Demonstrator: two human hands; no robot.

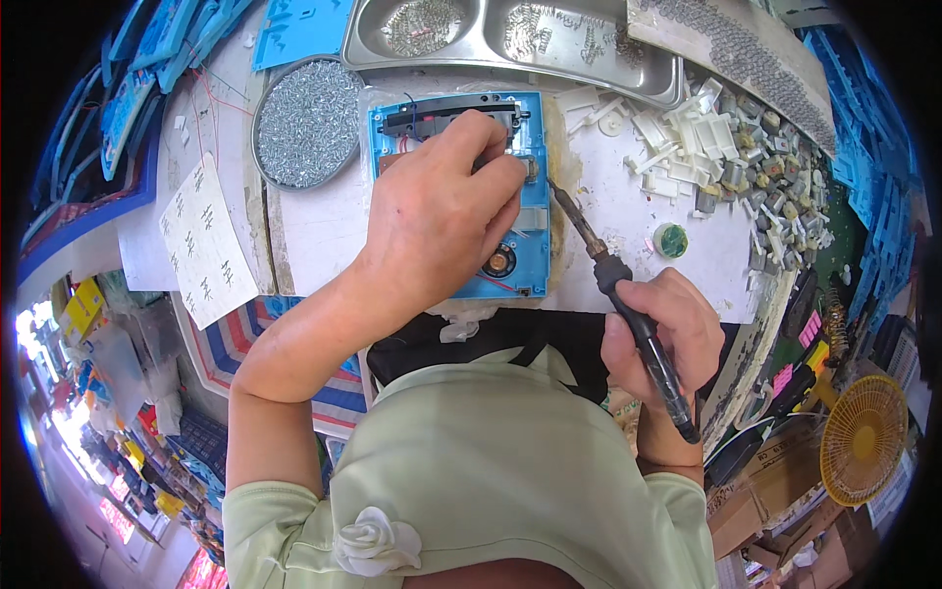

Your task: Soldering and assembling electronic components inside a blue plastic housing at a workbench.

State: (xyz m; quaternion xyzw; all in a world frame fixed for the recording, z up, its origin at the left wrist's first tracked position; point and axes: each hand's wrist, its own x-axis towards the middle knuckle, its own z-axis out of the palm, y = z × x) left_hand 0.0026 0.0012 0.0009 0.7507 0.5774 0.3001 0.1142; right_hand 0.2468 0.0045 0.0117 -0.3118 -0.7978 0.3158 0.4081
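With the blue casing (pixel 531 250) taken as the clock's centre, every direction is given from there. The casing is laid open side up on the white counter (pixel 324 231), straight ahead of the wearer's body. Its upper part is covered by the left hand (pixel 437 201), whose fingers are bent down into it; whether anything is pinched by that grip cannot be told, as the fingertips are hidden. A black curved strip (pixel 417 120) is seen at twelve o'clock inside the casing, and a round speaker (pixel 500 261) at about five.

At four o'clock, the handle of a soldering iron (pixel 613 275) is pinched between thumb and curled fingers in the grip of the right hand (pixel 677 329). Its tip is pointed toward the casing's three o'clock edge, just beside it; contact cannot be made out.

A round tray (pixel 312 187) is filled with screws at ten o'clock, and springs are held in a metal tray (pixel 486 44) at one. White plastic parts (pixel 692 137) are heaped between two and three, near a green round pot (pixel 670 240). A paper sheet (pixel 207 242) is placed near nine.
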